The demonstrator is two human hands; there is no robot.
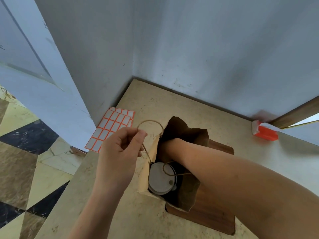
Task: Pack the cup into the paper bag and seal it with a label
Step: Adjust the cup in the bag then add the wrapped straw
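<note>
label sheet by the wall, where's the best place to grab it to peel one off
Take the label sheet by its near corner, which overhangs the table edge, coming from the left with fingers above and below. It lies flat, and the wall blocks its far side, so elsewhere offers little purchase.

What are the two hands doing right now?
Left hand: pinching the brown paper bag's twine handle.
Right hand: hidden inside the bag, cannot tell.

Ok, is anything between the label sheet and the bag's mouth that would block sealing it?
Yes. The right forearm reaches into the paper bag, holding its mouth open beside the cup. The left hand holds one twine handle. The label sheet lies untouched behind-left.
</note>
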